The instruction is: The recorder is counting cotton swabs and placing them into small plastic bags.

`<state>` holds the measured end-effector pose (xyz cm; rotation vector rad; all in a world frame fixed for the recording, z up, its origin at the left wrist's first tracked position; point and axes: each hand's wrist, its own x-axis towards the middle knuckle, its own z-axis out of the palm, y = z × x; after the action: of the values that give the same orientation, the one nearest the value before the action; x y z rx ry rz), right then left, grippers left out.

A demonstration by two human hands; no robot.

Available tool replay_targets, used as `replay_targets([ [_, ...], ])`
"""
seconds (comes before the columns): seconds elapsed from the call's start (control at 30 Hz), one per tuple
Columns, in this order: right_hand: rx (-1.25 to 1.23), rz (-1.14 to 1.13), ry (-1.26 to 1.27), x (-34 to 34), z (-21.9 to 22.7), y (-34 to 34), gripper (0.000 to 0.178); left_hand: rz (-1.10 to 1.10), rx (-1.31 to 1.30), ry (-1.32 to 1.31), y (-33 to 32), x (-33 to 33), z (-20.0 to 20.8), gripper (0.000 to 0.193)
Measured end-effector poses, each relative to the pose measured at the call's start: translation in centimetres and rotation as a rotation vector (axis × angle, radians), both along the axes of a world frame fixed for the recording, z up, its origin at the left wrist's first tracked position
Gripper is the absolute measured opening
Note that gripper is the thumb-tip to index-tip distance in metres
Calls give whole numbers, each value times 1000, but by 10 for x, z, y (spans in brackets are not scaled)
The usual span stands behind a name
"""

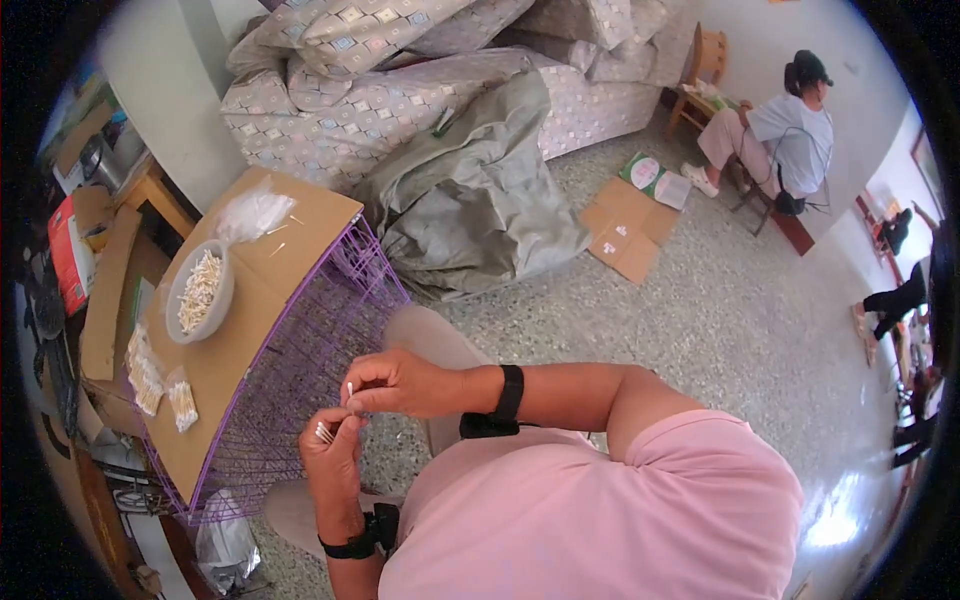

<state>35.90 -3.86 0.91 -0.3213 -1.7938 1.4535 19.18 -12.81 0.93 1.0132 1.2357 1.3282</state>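
Observation:
Several cotton swabs (324, 432) stick out, white tips up, from the closed fingers of my left hand (332, 465). Just above it, my right hand (415, 383) pinches a single cotton swab (350, 389) between thumb and fingertips. The fingertips of both hands meet or nearly meet. To the left, a round translucent bowl (222, 315) full of loose swabs stands on a cardboard sheet (262, 300). Small clear bags packed with swabs (182, 402) lie at its near left side. Behind the bowl are a heap of clear plastic bags (253, 212) and a few loose swabs (279, 248).
The cardboard rests on a purple wire frame (275, 400) close to my knees. A grey-green cloth (480, 210) covers part of a patterned sofa (320, 120) ahead. Flattened cardboard (630, 230) lies on the speckled floor. A person (795, 135) sits at the far right.

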Motion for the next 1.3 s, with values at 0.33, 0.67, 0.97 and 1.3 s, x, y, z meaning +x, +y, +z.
replay_targets([
  [0.33, -366, 358, -191, 11, 6, -13, 22, -53, 117, 95, 29, 12, 13, 10],
  [0.67, -584, 105, -93, 45, 13, -8, 21, -439, 282, 422, 42, 43, 59, 25],
  [0.97, -414, 222, -118, 23, 1, 12, 20, -210, 377, 499, 34, 22, 55, 26],
  [1.3, -68, 31, -227, -11, -9, -2, 22, -32, 170, 358, 21, -7, 16, 15],
])
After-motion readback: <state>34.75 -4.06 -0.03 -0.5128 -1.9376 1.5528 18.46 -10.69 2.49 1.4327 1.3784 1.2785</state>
